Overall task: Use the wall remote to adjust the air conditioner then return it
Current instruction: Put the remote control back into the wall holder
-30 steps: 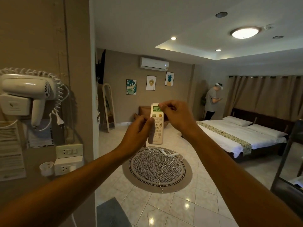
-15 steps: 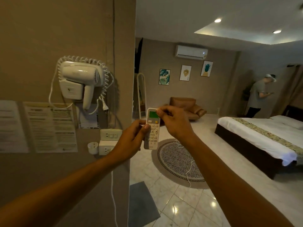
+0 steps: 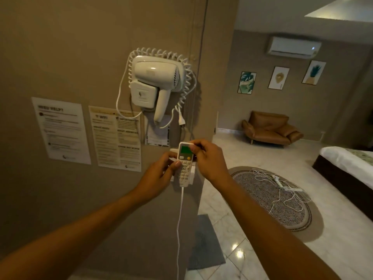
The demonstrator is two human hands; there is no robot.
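Observation:
I hold a white remote (image 3: 185,162) with a green screen upright in front of the beige wall (image 3: 80,47), just below the hair dryer. My left hand (image 3: 159,174) grips its left side, thumb on the buttons. My right hand (image 3: 207,158) pinches its top right corner. The white air conditioner (image 3: 293,47) hangs high on the far wall at the upper right. The wall sockets behind the remote are mostly hidden by it and my hands.
A white wall hair dryer (image 3: 155,81) with a coiled cord hangs above the remote. Paper notices (image 3: 115,138) are stuck to the wall at left. A white cable (image 3: 178,229) drops down the wall. A round rug (image 3: 274,199), brown armchair (image 3: 270,128) and bed (image 3: 347,164) lie right.
My view has swung left from the room to the wall. Both hands carried the remote leftwards until it is in front of the wall sockets under the hair dryer.

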